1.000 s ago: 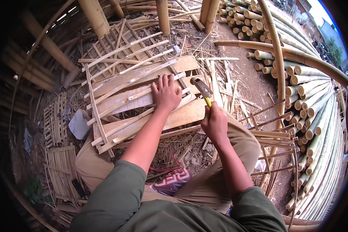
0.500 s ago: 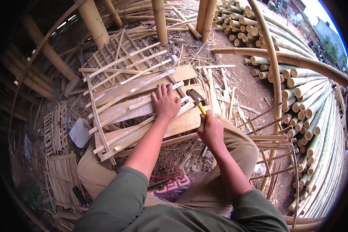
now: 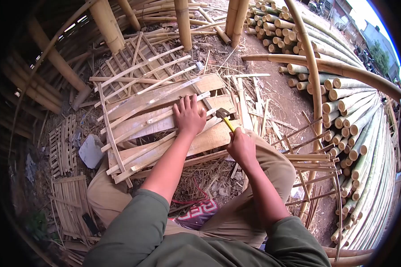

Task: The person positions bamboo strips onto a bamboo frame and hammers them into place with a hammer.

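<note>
My left hand [image 3: 190, 116] lies flat with its fingers stretched out over the wooden slats [image 3: 160, 116] of a frame. Those thin slats run lengthwise above wider boards [image 3: 211, 136], joined by a crosspiece [image 3: 112, 133] near the left end. In my right hand [image 3: 242, 146] is a hammer [image 3: 228, 124], gripped by its yellow handle. The dark hammer head is at the right end of the slats, close to a crosspiece there; whether it touches the wood I cannot tell. Any nail under it is too small to make out.
A lattice panel [image 3: 140, 62] lies behind the boards. Stacked bamboo poles [image 3: 358, 129] fill the right side, beside a curved bamboo rail [image 3: 314, 66]. Upright bamboo posts [image 3: 183, 26] stand at the back. To the left are a pale block [image 3: 91, 151] and slatted panels [image 3: 69, 200].
The hammer head has come down toward the right end of the slats, and my right hand has lowered slightly. My left hand keeps its place on the slats.
</note>
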A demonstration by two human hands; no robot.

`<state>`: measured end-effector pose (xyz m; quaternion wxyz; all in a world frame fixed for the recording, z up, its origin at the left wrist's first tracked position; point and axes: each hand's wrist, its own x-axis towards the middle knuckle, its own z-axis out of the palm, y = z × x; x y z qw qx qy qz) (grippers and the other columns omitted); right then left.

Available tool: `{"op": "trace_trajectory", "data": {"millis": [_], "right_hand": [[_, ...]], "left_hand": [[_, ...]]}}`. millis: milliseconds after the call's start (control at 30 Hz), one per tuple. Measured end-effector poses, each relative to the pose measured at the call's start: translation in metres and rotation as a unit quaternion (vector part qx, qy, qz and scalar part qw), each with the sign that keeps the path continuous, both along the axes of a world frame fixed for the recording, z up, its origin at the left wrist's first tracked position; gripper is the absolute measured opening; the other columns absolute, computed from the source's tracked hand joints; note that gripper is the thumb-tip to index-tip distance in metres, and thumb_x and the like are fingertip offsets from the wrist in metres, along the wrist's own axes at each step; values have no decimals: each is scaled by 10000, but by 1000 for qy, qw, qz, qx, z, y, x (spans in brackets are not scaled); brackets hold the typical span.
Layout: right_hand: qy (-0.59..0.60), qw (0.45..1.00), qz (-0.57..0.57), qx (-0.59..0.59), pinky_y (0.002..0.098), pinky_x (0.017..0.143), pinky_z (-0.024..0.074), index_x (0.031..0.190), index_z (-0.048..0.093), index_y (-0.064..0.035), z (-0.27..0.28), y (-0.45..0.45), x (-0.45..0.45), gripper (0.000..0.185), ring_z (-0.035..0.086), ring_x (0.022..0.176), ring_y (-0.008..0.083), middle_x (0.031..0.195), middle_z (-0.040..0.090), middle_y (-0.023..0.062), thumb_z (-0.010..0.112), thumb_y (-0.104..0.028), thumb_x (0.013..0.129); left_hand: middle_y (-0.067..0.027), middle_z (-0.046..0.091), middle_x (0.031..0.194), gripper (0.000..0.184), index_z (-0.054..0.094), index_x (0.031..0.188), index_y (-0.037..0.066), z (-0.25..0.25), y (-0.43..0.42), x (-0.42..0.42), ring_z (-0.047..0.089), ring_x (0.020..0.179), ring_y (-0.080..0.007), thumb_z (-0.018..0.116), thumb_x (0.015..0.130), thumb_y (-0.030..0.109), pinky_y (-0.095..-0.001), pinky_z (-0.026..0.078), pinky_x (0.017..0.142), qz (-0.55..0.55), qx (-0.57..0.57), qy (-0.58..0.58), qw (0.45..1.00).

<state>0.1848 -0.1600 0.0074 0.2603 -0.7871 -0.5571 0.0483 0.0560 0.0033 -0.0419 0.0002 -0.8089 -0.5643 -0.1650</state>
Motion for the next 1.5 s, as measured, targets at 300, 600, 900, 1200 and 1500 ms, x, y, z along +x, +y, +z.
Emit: {"op": "trace_trajectory", "data": {"millis": [300, 600, 900, 1200, 1500], "right_hand": [[-18, 997, 9, -68, 529, 557, 467, 893, 481, -20, 12, 6, -6, 165, 613, 620, 433, 664, 612, 229, 528, -163, 962], [3, 999, 13, 31, 537, 550, 455, 881, 480, -23, 16, 6, -14, 195, 603, 617, 445, 648, 599, 240, 528, -192, 966], [34, 984, 13, 172, 533, 539, 448, 879, 479, -10, 12, 1, -15, 207, 589, 584, 446, 636, 593, 235, 537, -190, 964], [110, 989, -68, 76, 557, 605, 427, 861, 524, 25, -4, 19, -2, 233, 579, 676, 493, 690, 598, 286, 521, -180, 970], [457, 883, -101, 39, 363, 504, 465, 894, 524, -18, -42, 64, -1, 311, 572, 517, 208, 680, 599, 111, 711, -267, 887]], "left_hand": [[-149, 353, 1520, 653, 362, 1476, 112, -2, 3, 0, 279, 1432, -300, 506, 904, 391, -540, 142, 1168, -3, 11, -22, 1000], [-152, 359, 1525, 671, 342, 1494, 121, -1, 4, 0, 261, 1448, -289, 498, 905, 402, -526, 123, 1182, 3, 2, -13, 1000], [-153, 344, 1532, 675, 332, 1499, 128, -1, 2, -1, 274, 1437, -293, 500, 907, 406, -526, 121, 1179, 4, -4, -14, 1000], [-149, 321, 1545, 667, 340, 1494, 133, 0, 6, 0, 256, 1443, -287, 505, 900, 388, -517, 114, 1179, 1, -20, -20, 1000], [-128, 314, 1553, 744, 326, 1512, 169, 13, 19, -4, 255, 1447, -297, 559, 874, 474, -533, 119, 1164, -8, -115, -97, 989]]}}
